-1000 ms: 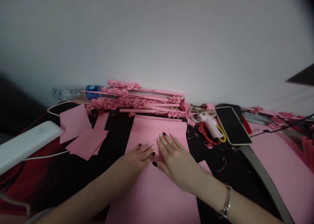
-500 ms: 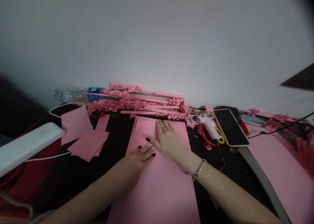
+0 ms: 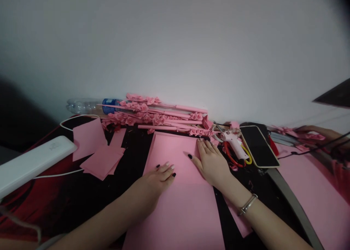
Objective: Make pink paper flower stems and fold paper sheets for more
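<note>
A long sheet of pink paper (image 3: 180, 210) lies lengthwise on the dark table in front of me, with folds along its far and left edges. My left hand (image 3: 160, 179) rests palm down on the middle of the sheet, fingers stretched out to the right. Flat on the right part of the paper lies my right hand (image 3: 213, 164), its fingers extended toward the far right corner and the thumb apart. Neither hand grips anything. A silver bracelet (image 3: 248, 204) circles the right wrist.
Pink paper flower stems (image 3: 158, 116) and a plastic bottle (image 3: 84, 106) lie along the wall. Small pink paper squares (image 3: 104, 160) and a white power strip (image 3: 38, 162) are on the left. A glue gun (image 3: 235, 145), scissors (image 3: 229, 153) and phone (image 3: 259, 146) lie right; another person's hand (image 3: 314, 130) is beyond.
My right hand has slid rightward across the paper to its right edge, away from my left hand, which stays nearly in place. Another person's hand has appeared at the far right.
</note>
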{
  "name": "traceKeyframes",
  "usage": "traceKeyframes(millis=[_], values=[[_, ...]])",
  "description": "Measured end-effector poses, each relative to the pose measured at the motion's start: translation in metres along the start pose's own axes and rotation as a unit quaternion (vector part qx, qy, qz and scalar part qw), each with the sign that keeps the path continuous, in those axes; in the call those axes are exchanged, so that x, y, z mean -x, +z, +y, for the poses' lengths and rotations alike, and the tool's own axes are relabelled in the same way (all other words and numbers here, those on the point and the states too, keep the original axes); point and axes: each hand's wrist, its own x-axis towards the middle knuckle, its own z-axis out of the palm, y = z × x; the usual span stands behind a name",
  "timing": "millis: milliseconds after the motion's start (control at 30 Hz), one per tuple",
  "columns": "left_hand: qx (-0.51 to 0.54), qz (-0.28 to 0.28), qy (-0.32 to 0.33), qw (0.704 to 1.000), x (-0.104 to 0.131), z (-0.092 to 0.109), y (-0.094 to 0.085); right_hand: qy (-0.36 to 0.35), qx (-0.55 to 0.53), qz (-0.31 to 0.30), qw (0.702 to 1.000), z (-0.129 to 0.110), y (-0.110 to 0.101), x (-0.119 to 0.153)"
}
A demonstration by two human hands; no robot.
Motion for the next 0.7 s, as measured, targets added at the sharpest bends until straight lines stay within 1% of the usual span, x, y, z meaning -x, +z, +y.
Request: traceKeyframes(millis=[167,267,333,433,600,700], values=[[0.024,-0.025,0.004,0.999,0.001,0.008,-0.014,0.017,0.021,-0.001,1.000,-0.003,0.000,0.003],[0.028,-0.026,0.002,0.999,0.000,0.011,-0.020,0.031,0.024,-0.012,0.999,-0.006,0.000,0.004],[0.027,-0.025,0.001,0.999,0.000,0.012,-0.022,0.045,0.023,-0.015,0.999,-0.010,-0.001,0.002],[0.016,-0.035,0.000,0.999,-0.001,0.011,-0.019,0.042,0.011,-0.015,0.999,-0.020,-0.001,-0.005],[0.012,-0.010,-0.003,1.000,-0.002,0.005,-0.006,-0.009,-0.045,-0.029,0.999,-0.046,-0.002,-0.028],[0.005,-0.011,-0.006,1.000,-0.002,0.003,-0.001,-0.036,-0.071,-0.038,0.996,-0.063,-0.003,-0.043]])
